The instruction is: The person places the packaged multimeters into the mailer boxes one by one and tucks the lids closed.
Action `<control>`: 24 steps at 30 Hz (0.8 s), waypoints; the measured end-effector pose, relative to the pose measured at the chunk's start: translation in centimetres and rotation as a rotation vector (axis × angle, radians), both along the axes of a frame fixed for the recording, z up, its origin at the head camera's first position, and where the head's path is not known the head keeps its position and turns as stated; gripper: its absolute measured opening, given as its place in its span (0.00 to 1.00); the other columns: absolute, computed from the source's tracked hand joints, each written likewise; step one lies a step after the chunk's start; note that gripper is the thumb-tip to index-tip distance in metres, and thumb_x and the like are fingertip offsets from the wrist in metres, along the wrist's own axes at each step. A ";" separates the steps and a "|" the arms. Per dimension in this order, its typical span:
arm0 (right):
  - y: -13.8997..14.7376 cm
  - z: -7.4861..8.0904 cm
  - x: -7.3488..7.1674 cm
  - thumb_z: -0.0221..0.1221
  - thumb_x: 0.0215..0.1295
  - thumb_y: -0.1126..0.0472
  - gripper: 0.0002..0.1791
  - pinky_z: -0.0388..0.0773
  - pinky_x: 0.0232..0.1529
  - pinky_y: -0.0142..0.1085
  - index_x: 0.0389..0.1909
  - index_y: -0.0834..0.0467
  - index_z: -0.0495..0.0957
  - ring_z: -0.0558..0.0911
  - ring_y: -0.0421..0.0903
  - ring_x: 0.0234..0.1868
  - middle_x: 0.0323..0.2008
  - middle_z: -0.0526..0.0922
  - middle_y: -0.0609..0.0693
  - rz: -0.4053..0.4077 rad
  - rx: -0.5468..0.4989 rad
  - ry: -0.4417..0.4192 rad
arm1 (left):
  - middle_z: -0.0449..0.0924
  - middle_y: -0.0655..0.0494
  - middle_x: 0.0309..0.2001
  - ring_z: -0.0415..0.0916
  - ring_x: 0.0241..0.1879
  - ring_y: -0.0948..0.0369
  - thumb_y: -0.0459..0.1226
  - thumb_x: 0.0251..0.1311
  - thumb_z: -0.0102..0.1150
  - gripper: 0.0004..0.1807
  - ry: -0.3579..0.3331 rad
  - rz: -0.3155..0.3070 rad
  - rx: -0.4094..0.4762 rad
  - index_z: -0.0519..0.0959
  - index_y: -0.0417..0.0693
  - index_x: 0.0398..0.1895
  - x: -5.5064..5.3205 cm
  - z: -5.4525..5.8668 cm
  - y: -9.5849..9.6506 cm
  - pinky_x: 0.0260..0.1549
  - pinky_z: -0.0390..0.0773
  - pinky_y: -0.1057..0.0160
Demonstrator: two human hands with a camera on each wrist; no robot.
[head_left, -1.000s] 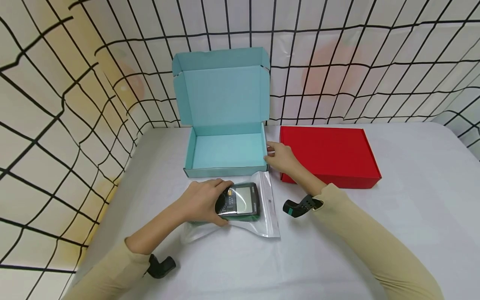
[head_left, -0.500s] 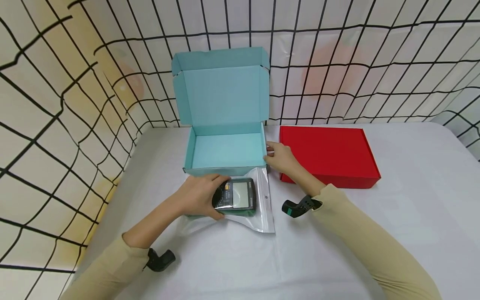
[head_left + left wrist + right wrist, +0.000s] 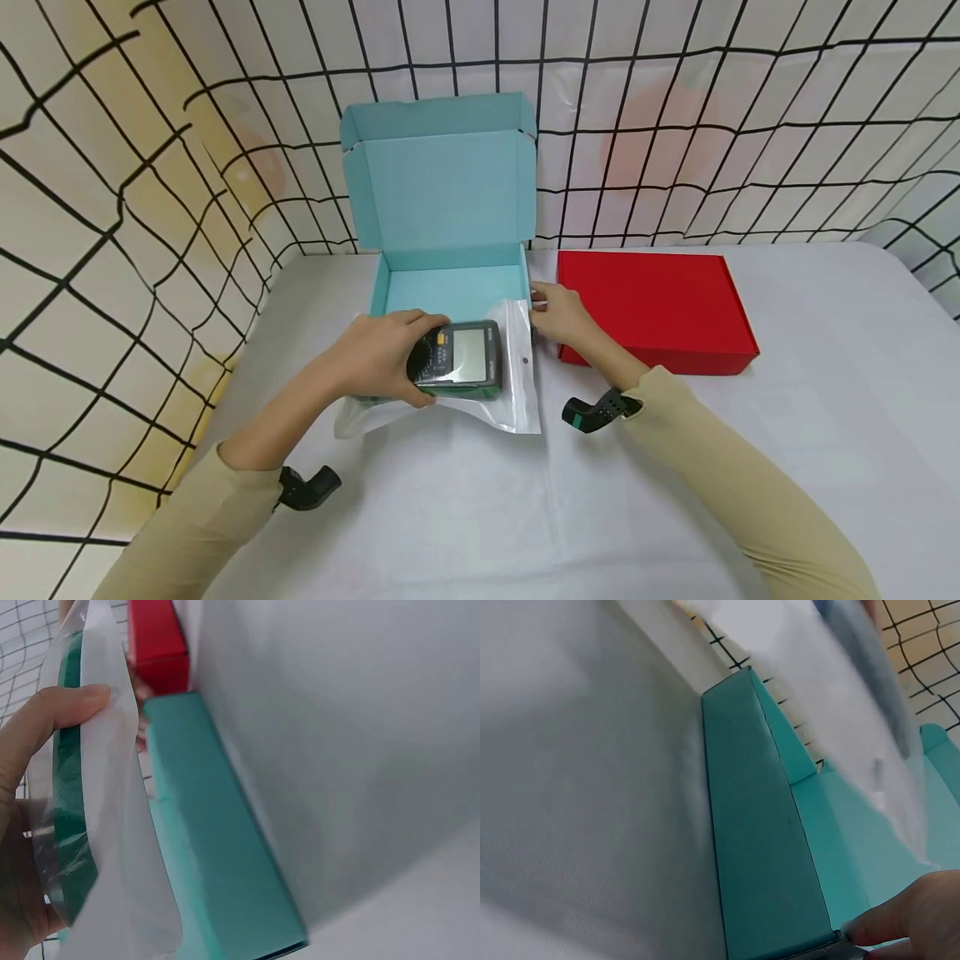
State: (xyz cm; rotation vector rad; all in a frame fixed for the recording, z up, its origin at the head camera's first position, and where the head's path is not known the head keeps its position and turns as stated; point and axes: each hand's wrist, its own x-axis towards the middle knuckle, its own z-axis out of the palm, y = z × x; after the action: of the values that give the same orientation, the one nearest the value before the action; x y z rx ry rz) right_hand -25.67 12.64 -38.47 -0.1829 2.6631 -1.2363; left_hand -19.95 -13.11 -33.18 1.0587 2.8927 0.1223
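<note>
A dark-faced multimeter point(image 3: 470, 357) with a grey screen, a yellow button and a green case lies in a clear zip bag point(image 3: 520, 392). My left hand point(image 3: 386, 354) grips it through the bag, thumb along the near side and fingers over the far side. It hangs above the front wall of the open light blue box point(image 3: 487, 287), and the bag overlaps that wall. In the left wrist view, my thumb presses the green edge point(image 3: 69, 780). My right hand point(image 3: 562, 315) touches the box's right side, its fingertips at the front corner in the right wrist view.
The blue box's lid point(image 3: 442, 187) stands upright at the back. A closed red box point(image 3: 656, 304) sits to the right, beneath my right forearm. Black wire grid panels point(image 3: 675, 125) border the white-covered table point(image 3: 600, 517) at the back and left.
My left hand has lifted the bagged multimeter and carried it forward, from in front of the blue box to over its front edge. My right hand stays at the box's side.
</note>
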 end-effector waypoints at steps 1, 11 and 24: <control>0.0 0.0 0.0 0.51 0.59 0.65 0.32 0.75 0.49 0.45 0.65 0.67 0.57 0.74 0.58 0.55 0.57 0.70 0.65 0.001 0.005 0.004 | 0.74 0.58 0.50 0.74 0.39 0.62 0.60 0.28 0.68 0.51 0.003 0.004 -0.002 0.65 0.52 0.61 -0.2 0.3 0.0 0.25 0.74 0.60; -0.1 0.1 0.0 0.53 0.58 0.63 0.32 0.75 0.49 0.44 0.64 0.66 0.59 0.75 0.57 0.54 0.56 0.72 0.63 0.005 0.022 0.008 | 0.73 0.56 0.53 0.74 0.40 0.61 0.61 0.30 0.66 0.51 -0.012 0.010 -0.022 0.64 0.51 0.63 -2.3 0.8 0.4 0.27 0.74 0.61; 0.1 0.3 0.2 0.51 0.58 0.68 0.31 0.75 0.49 0.44 0.64 0.67 0.58 0.76 0.57 0.53 0.56 0.72 0.64 -0.001 0.011 0.008 | 0.70 0.55 0.58 0.70 0.51 0.56 0.57 0.33 0.70 0.53 -0.140 0.089 0.010 0.59 0.52 0.66 -8.2 1.3 1.0 0.44 0.73 0.51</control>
State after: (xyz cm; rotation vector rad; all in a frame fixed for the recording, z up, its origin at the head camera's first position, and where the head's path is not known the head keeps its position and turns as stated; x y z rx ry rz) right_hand -25.48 12.75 -38.21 -0.1848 2.6765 -1.2235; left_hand -28.13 -12.07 -31.86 0.8843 2.8155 0.2060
